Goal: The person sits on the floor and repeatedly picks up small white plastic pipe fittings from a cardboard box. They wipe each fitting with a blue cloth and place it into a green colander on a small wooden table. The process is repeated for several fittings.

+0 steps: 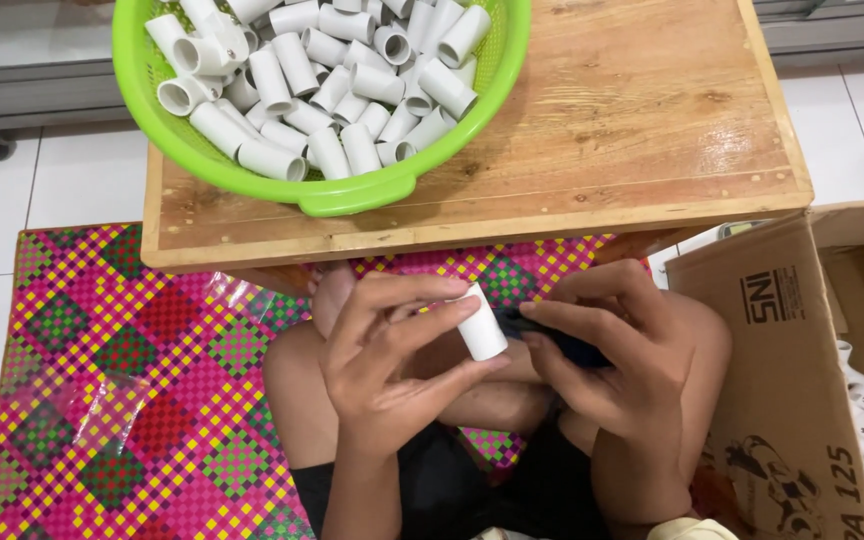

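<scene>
The person sits cross-legged on a woven mat [132, 360] of pink, green and yellow checks, both hands low over the lap. The left hand [387, 365] pinches a short white tube [479, 322] between thumb and fingertips, held a little tilted. The right hand [617, 355] is closed around a dark tool [552, 338] whose tip meets the tube's end; what kind of tool it is I can't quite make out. In front stands a low wooden table [632, 130] carrying a green basket [352, 195] heaped with more white tubes. A cardboard box [782, 350] stands open at the right.
</scene>
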